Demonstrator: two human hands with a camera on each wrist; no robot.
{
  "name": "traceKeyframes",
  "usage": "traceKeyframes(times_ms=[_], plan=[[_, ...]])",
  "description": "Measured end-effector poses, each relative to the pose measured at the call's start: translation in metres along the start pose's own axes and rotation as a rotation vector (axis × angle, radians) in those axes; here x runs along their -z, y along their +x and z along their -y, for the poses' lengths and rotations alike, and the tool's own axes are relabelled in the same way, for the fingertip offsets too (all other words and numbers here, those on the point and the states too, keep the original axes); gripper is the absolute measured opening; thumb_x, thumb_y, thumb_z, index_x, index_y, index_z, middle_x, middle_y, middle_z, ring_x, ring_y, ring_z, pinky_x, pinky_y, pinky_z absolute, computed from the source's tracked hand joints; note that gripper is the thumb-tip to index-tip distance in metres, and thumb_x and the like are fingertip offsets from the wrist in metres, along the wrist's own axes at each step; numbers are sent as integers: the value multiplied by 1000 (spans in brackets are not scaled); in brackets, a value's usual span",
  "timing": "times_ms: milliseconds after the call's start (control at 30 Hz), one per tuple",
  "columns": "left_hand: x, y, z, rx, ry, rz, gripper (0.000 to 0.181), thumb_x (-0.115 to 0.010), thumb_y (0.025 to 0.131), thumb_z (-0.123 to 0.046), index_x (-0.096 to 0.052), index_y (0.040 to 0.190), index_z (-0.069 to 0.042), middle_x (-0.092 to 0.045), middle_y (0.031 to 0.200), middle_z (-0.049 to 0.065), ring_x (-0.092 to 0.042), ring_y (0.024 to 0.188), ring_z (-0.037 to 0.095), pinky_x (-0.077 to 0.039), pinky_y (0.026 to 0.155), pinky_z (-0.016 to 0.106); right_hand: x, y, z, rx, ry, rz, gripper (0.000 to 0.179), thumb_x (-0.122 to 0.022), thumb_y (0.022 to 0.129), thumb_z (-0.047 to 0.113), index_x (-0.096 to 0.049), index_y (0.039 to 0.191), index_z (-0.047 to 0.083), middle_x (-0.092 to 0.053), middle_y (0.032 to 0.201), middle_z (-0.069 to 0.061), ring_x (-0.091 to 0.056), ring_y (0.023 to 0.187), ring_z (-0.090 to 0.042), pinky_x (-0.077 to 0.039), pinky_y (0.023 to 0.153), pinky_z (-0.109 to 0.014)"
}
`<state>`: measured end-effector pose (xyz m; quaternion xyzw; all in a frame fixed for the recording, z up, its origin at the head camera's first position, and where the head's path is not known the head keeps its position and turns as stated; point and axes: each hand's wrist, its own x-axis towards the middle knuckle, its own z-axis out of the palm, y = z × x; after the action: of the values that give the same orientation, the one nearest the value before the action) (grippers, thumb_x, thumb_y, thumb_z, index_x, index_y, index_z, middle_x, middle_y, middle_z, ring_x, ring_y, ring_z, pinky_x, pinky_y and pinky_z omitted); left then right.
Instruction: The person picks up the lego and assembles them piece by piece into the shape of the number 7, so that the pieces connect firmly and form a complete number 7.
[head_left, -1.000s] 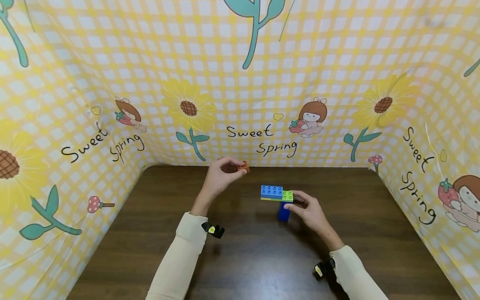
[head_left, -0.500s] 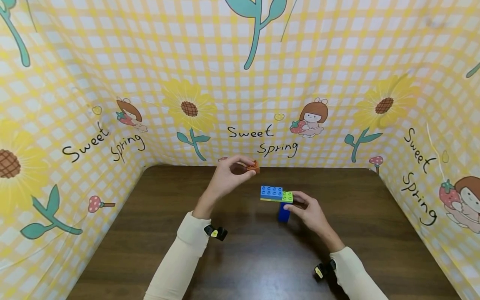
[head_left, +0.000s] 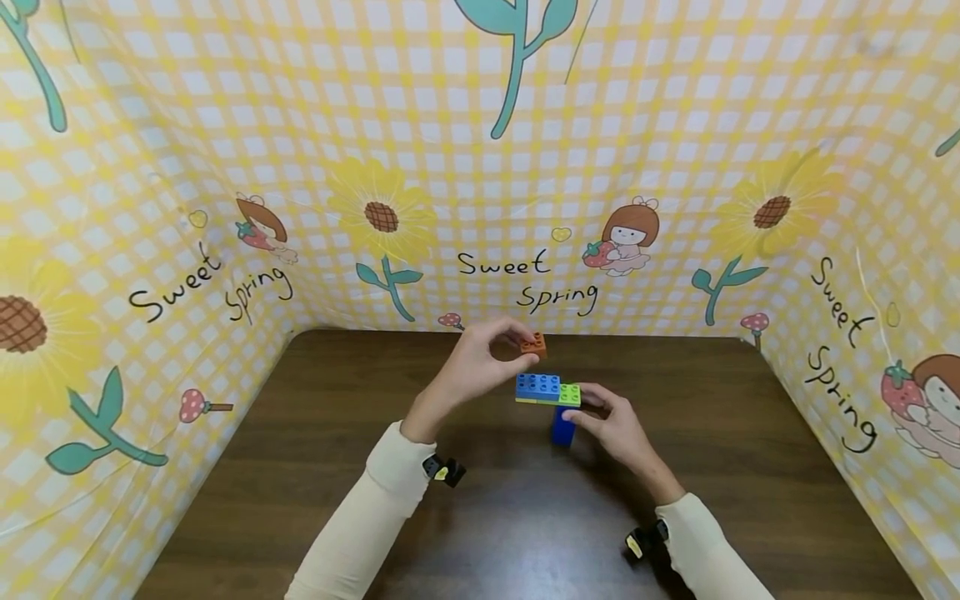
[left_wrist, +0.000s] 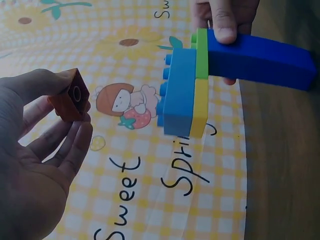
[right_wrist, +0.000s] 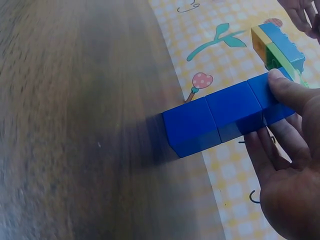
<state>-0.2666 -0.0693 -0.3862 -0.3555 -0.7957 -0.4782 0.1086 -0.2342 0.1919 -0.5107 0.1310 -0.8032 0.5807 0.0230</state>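
My left hand (head_left: pixel 467 367) pinches a small orange toy building brick (head_left: pixel 535 346) between thumb and fingers, in the air above and behind the brick structure. In the left wrist view, the hollow underside of the orange brick (left_wrist: pixel 62 105) faces the structure. An upright column of dark blue bricks (right_wrist: pixel 215 120) carries a light green brick (left_wrist: pixel 202 55) and a yellow brick (left_wrist: pixel 200 107) side by side. On the yellow one sits a light blue studded brick (head_left: pixel 537 387), overhanging left. With thumb and fingers, my right hand (head_left: pixel 618 425) grips the column near its top.
The brown wooden table (head_left: pixel 495 533) lies under both arms. A yellow checked cloth (head_left: pixel 480 183) with printed flowers and figures rises behind it and at both sides. Black wrist cameras sit at the left cuff (head_left: pixel 444 472) and right cuff (head_left: pixel 643 542).
My left hand has carried the orange brick rightward and slightly down, closer to the light blue brick. The right hand keeps its grip; the structure has shifted only slightly left in view.
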Motion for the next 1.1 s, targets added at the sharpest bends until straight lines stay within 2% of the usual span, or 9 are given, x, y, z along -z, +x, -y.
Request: traceKeyframes(times_ms=[100,333,433,567,700,1000,1100], plan=[[-5,0,-1,-10,28,19,20,-84,93,-10,-74,110,-10,-76,109,5,-71,101,17,-61,93,35,-2,2,1,0,9,2,42,-82,96,17,-69,134,6,-77,125,-17,-72,117,-25,-55,92,-15],[-26,0,-1,-61,54,94,18,-83,93,-10,-73,109,-10,-74,115,5,-66,103,18,-61,87,33,-3,3,0,31,25,24,42,-81,97,17,-68,136,6,-77,127,-16,-72,116,-15,-54,96,-15],[-35,0,0,-74,29,115,18,-83,93,-7,-73,108,-9,-74,119,6,-66,106,19,-62,90,35,-3,3,-1,44,33,30,42,-80,97,15,-68,136,6,-76,128,-17,-72,116,-15,-54,97,-14],[-43,2,1,-71,25,144,18,-83,92,-6,-73,108,-9,-75,120,7,-66,109,20,-62,95,34,-4,4,-1,49,47,26,42,-80,97,13,-67,137,5,-76,129,-18,-71,119,-23,-54,97,-15],[-49,4,3,-66,48,175,18,-82,93,-7,-74,108,-9,-75,119,6,-65,109,20,-61,96,34,-4,3,0,37,50,23,44,-80,96,11,-67,138,5,-76,129,-18,-70,122,-28,-53,97,-14],[-54,3,9,-25,83,215,16,-81,95,-9,-74,109,-10,-75,118,5,-64,108,20,-59,97,46,-3,3,-2,61,54,37,42,-80,97,12,-68,137,7,-76,129,-17,-71,120,-21,-54,98,-16],[-54,2,11,-18,114,217,17,-82,95,-12,-75,110,-11,-76,117,3,-64,108,20,-57,95,43,-3,4,-3,80,63,37,40,-79,97,11,-69,135,6,-76,128,-18,-72,119,-17,-55,98,-17]])
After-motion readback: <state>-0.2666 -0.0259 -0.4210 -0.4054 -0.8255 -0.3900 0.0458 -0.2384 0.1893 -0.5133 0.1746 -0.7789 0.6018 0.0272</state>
